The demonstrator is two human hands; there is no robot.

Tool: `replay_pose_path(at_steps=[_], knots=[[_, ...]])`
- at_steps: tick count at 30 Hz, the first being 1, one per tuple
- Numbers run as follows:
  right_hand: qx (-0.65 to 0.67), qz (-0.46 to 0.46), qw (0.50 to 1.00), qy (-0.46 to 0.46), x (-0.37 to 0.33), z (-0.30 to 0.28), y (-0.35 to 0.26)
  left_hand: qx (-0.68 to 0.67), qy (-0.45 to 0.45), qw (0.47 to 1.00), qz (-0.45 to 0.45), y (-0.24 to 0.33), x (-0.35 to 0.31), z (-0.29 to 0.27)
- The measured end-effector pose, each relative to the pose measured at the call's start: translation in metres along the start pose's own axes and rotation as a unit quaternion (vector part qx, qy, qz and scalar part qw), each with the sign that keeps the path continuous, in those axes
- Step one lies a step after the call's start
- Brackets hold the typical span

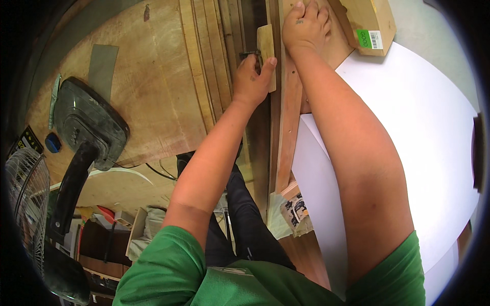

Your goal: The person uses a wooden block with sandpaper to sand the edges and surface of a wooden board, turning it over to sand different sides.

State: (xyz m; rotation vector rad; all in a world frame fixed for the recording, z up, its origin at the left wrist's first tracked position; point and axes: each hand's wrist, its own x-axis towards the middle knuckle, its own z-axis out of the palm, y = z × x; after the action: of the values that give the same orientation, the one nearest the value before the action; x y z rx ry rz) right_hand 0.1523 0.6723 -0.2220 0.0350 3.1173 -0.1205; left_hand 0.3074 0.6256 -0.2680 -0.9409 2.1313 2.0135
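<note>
My left hand (251,84) grips a short pale wooden block (266,43), its thumb lying along the face. A small dark part (250,53) shows by the fingers; its kind is hard to make out. The block rests at the edge of a long wooden rail (288,127) that runs toward me. To the right, my right hand (307,28) lies on a brown wooden board (339,38), fingers spread and pressed down, holding nothing. Right beside that hand stands a wooden box-like piece (365,23) with a green and white label.
A large white sheet (408,127) spreads under my right arm. On the left are a plywood tabletop (148,76), stacked wooden strips (201,56), a black fan base (92,117), a wire fan guard (25,188), a utility knife (54,102) and a blue round object (52,143).
</note>
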Motion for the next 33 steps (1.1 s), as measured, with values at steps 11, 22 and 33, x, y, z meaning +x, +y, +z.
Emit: replay_pose_path(at_steps=[11,22,33], knots=[[0.015,-0.018,1.0,0.017,-0.001,0.004,0.001,-0.004,0.009,1.0,0.01,-0.004,-0.006,0.0],[0.051,-0.012,0.998,0.04,0.004,0.025,0.012,-0.015,-0.033,0.998,-0.046,-0.002,-0.028,-0.003],[0.039,-0.013,0.998,0.048,0.005,0.026,0.015,-0.014,-0.048,0.997,-0.055,-0.012,-0.067,-0.003]])
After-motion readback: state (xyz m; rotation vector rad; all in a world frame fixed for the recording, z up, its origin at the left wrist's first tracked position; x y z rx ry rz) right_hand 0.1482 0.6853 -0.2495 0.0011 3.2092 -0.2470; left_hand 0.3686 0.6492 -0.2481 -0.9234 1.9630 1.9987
